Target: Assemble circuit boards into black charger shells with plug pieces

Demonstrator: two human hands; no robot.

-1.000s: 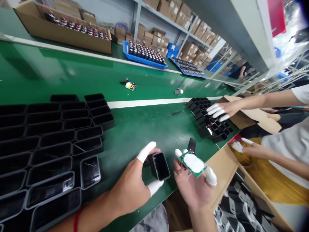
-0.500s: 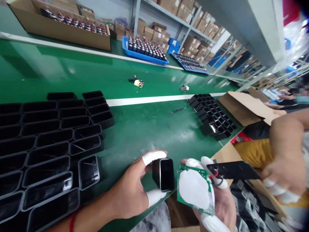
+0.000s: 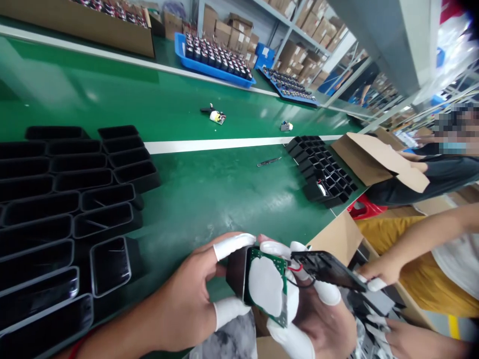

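My left hand [image 3: 187,294], with white finger cots on thumb and forefinger, grips a black plastic case [image 3: 236,274] whose open end faces right. At that opening sits a green circuit board [image 3: 279,267] with a white pad on its face, partly inside the case as far as I can see. My right hand [image 3: 322,314], also in finger cots, is closed on the circuit board. Red and black wires join the board to a flat black panel [image 3: 329,269], which rests across the right fingers.
Rows of black cases [image 3: 41,204] stand on the left of the green bench [image 3: 202,189], smaller ones [image 3: 325,169] on the right. Tweezers [image 3: 268,162] lie between. Blue trays [image 3: 213,65] stand behind. At right, a co-worker's hands [image 3: 381,274] reach over a carton [image 3: 337,239].
My right hand has brought the circuit board left to the case's opening, and the two now meet. The view has shifted slightly, and a co-worker's second hand shows at lower right.
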